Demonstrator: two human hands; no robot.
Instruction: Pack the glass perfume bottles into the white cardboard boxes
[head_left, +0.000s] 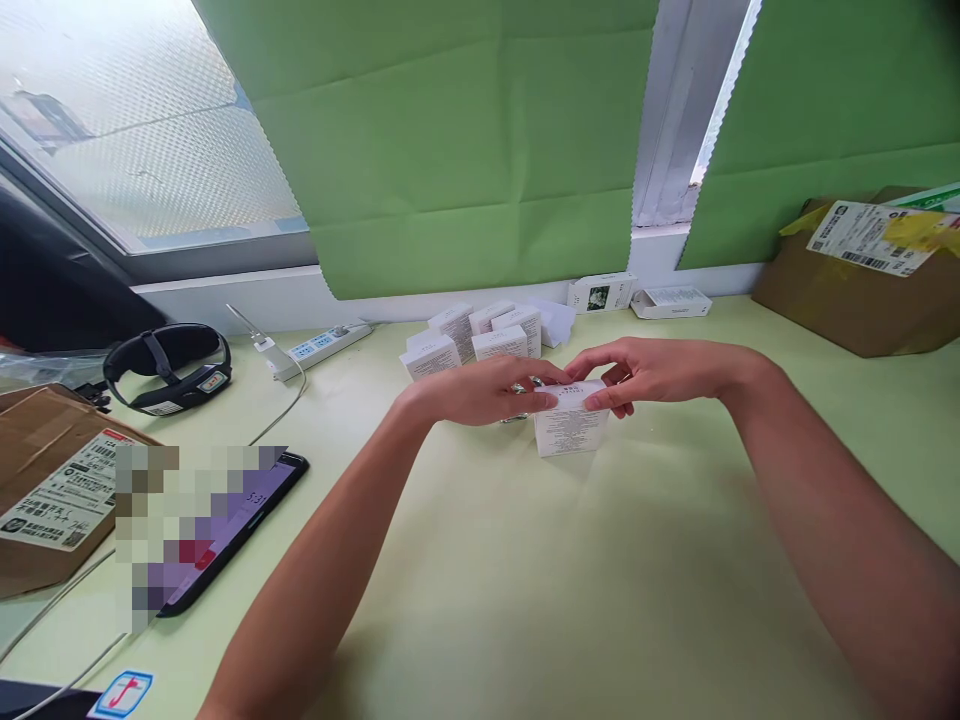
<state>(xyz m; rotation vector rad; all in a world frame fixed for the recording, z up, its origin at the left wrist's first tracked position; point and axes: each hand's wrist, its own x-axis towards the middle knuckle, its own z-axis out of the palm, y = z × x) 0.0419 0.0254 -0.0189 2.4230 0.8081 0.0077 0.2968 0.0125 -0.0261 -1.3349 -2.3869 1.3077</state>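
A small white printed carton (571,430) stands upright on the table, its dense text facing me. My left hand (487,390) grips its top left edge with thumb and fingers. From the other side, my right hand (637,375) pinches the top right corner, the thumb in front and the fingers curled behind. Something small and shiny (517,415) lies partly hidden under my left hand; I cannot make out its kind. Just behind the hands, several similar white cartons (501,343) stand grouped together.
A phone (240,530) lies left on the table (585,580), near a cardboard box (67,500), a black headset (169,370) and a power strip (322,350) with cables. Flat white boxes (671,302) rest by the wall. Another cardboard box (847,290) sits at the back right.
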